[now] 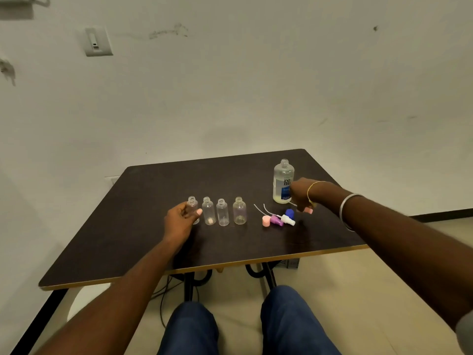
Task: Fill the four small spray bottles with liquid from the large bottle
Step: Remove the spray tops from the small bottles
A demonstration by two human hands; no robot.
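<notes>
Four uncapped spray bottles, one large bottle (283, 181).
Your left hand (179, 221) clasps the leftmost bottle (192, 208); your right hand (303, 193) pinches a pink spray cap (309, 210) beside the large bottle.

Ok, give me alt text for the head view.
A seated person's left hand grips the leftmost of four uncapped small spray bottles standing in a row on a dark table. Their right hand holds a pink spray cap near the open large bottle and other loose caps.
</notes>
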